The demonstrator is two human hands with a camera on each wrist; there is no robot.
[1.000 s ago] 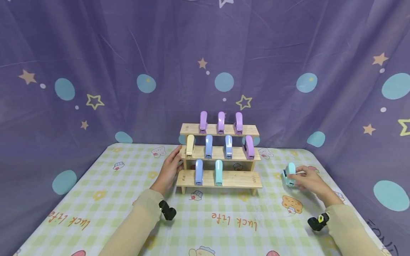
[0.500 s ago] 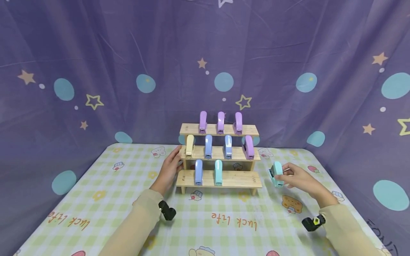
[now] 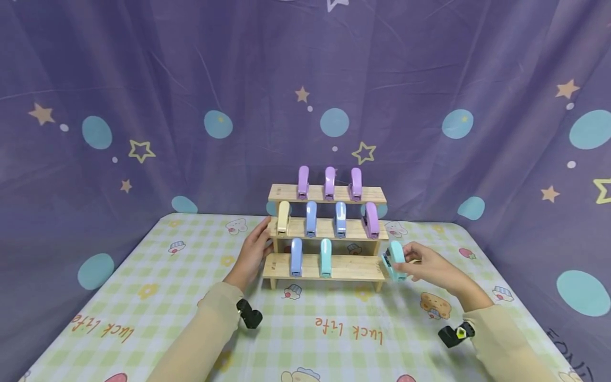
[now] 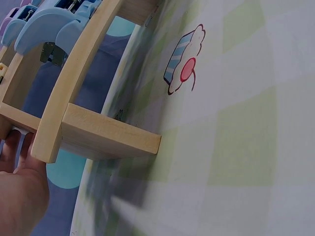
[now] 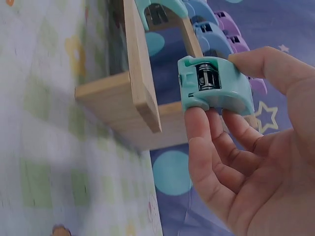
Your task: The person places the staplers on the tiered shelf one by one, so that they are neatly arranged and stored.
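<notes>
My right hand [image 3: 427,266] pinches a mint-green stapler [image 3: 396,257] between thumb and fingertips, at the right end of the bottom tier. The right wrist view shows that stapler [image 5: 234,88] side-on, its metal spring visible. On the left, my left hand [image 3: 251,252] grips the end of the middle tier of a three-tier wooden rack [image 3: 355,268]; its fingers [image 4: 24,152] show behind the wood. A blue stapler [image 3: 296,257] and another mint-green stapler [image 3: 325,258] stand upright on the bottom tier.
Higher up, the middle tier bears a cream stapler [image 3: 283,217], two blue ones and a purple stapler [image 3: 371,219]. Three purple staplers stand on the top tier [image 3: 377,194]. The rack is on a checked tablecloth [image 3: 167,297], before a purple curtain [image 3: 267,69].
My right hand has carried the mint-green stapler leftward from the right side of the table to the rack's bottom right end. My left hand has stayed at the rack.
</notes>
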